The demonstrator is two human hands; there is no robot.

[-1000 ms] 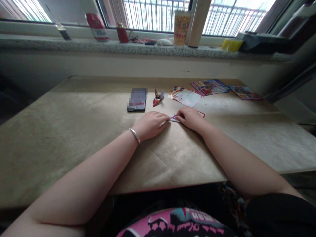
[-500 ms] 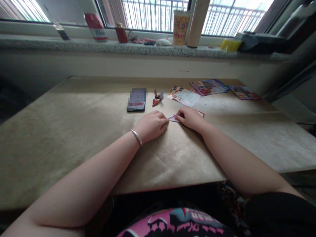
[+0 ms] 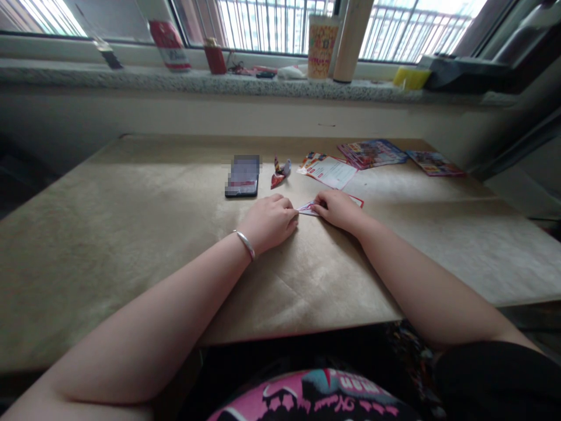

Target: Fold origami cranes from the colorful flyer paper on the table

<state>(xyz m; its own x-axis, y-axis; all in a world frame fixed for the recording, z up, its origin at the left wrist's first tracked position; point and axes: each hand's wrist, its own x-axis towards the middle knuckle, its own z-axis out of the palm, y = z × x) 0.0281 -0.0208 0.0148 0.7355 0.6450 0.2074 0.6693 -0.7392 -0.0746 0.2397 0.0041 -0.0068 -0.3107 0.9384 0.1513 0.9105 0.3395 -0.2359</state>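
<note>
The dark phone (image 3: 244, 176) lies flat on the table (image 3: 131, 234), its screen blurred out. Nearer the person than the phone and to its right is a small folded paper (image 3: 307, 207), white with pink-red print, held low at the tabletop between both hands. The right hand (image 3: 337, 209), farther right of the phone, grasps this paper with thumb and curled fingers; a red-edged piece (image 3: 358, 201) shows past its knuckles, though whether it belongs to the same paper is unclear. The left hand (image 3: 269, 222), just in front of the phone, touches the paper's pointed left end with its fingertips; whether it pinches or presses cannot be told. Just right of the phone stands a red-and-purple folded figure (image 3: 279, 175); farther right of it lie white printed sheets (image 3: 335, 172) and colourful sheets (image 3: 374, 154).
</note>
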